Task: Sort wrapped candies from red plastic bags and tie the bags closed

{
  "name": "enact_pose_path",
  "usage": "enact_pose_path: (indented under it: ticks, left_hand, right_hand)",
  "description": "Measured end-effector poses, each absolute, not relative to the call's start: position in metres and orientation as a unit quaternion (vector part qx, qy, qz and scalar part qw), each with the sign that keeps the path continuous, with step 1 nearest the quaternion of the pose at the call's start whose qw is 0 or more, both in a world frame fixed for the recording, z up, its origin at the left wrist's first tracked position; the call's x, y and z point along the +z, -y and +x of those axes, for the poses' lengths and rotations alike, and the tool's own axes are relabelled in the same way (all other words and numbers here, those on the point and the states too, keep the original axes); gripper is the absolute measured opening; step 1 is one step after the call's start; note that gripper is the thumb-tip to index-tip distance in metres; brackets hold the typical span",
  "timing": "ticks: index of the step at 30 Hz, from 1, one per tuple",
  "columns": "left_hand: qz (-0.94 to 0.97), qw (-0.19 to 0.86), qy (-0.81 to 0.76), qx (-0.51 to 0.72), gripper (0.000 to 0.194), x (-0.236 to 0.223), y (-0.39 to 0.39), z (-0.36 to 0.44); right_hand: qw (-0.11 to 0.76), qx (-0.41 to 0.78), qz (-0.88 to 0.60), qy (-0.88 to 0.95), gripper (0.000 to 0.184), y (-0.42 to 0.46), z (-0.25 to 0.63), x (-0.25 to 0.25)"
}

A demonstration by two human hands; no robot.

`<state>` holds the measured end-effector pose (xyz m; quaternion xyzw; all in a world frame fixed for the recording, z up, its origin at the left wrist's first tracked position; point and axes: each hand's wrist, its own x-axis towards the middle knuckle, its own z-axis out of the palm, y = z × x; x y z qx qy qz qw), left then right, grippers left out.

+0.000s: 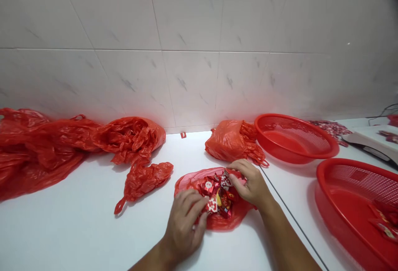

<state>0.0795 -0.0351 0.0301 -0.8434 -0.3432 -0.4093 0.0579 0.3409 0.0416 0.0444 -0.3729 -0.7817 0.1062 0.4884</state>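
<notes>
An opened red plastic bag (222, 224) lies on the white table, with several small wrapped sweets (222, 198) heaped in its mouth. My left hand (188, 221) is closed on the bag's near left edge, its fingertips beside a red-and-white wrapped sweet (212, 205). At the bag's far right rim, my right hand (252, 182) has its fingers curled over the plastic, with the thumb close to the sweets. The fingers partly cover the bag's edges. Whether either hand also pinches a sweet is hidden.
Behind the bag sits a bundled red bag (225, 140). Crumpled red bags (130, 138) line the wall at left, with a small knotted one (146, 182) nearer. Two red baskets (295, 138) stand at right; the nearer basket (345, 213) holds wrapped packets. A tiny red packet (183, 135) lies by the wall.
</notes>
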Motion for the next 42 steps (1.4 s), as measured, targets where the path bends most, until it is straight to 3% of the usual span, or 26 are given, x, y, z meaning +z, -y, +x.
enact_pose_path:
  ticks: [4, 6, 9, 10, 12, 16, 19, 23, 25, 29, 33, 38, 42]
  left_hand:
    - [-0.808, 0.123, 0.441, -0.369, 0.033, 0.023, 0.015, 0.066]
    - [-0.800, 0.111, 0.484, -0.337, 0.035, 0.020, 0.010, 0.061]
    - [-0.762, 0.079, 0.560, -0.317, 0.060, 0.025, 0.009, 0.051]
    - [-0.743, 0.061, 0.588, -0.313, 0.064, 0.028, 0.010, 0.046]
    - [-0.712, -0.003, 0.636, -0.298, 0.061, 0.036, 0.010, 0.037]
    - [-0.665, -0.166, 0.675, -0.273, 0.032, 0.046, 0.005, 0.024]
    - [-0.607, -0.280, 0.657, -0.349, 0.019, 0.051, -0.004, 0.020]
    - [-0.497, -0.473, 0.530, -0.498, 0.036, 0.080, -0.010, 0.013]
    - [-0.465, -0.515, 0.469, -0.546, 0.041, 0.109, -0.007, 0.010]
    - [-0.498, -0.467, 0.398, -0.613, 0.036, 0.174, 0.005, 0.009]
    - [-0.567, -0.405, 0.346, -0.629, 0.037, 0.217, 0.018, 0.020]
    - [-0.643, -0.294, 0.369, -0.603, 0.035, 0.224, 0.031, 0.036]
    - [-0.731, -0.317, 0.335, -0.503, 0.032, 0.216, 0.039, 0.052]
  right_hand:
    - [0.471, 0.114, -0.409, 0.773, 0.001, -0.034, 0.351, 0.057]
    - [0.408, 0.151, -0.449, 0.780, 0.016, -0.026, 0.357, 0.062]
    - [0.286, 0.207, -0.527, 0.773, 0.051, -0.015, 0.366, 0.060]
    - [0.262, 0.211, -0.552, 0.763, 0.056, -0.013, 0.369, 0.058]
    - [0.251, 0.196, -0.596, 0.737, 0.047, -0.015, 0.374, 0.052]
    - [0.277, 0.143, -0.643, 0.700, 0.009, -0.029, 0.383, 0.050]
    - [0.336, 0.181, -0.593, 0.709, 0.023, -0.036, 0.390, 0.054]
    - [0.520, 0.365, -0.379, 0.673, 0.034, -0.037, 0.393, 0.060]
    - [0.602, 0.408, -0.309, 0.612, 0.038, -0.037, 0.390, 0.069]
    - [0.636, 0.422, -0.272, 0.587, 0.032, -0.034, 0.376, 0.111]
    - [0.604, 0.434, -0.214, 0.634, 0.051, -0.026, 0.355, 0.160]
    - [0.562, 0.484, -0.200, 0.641, 0.061, -0.018, 0.324, 0.174]
    - [0.430, 0.539, -0.239, 0.684, 0.080, -0.004, 0.294, 0.163]
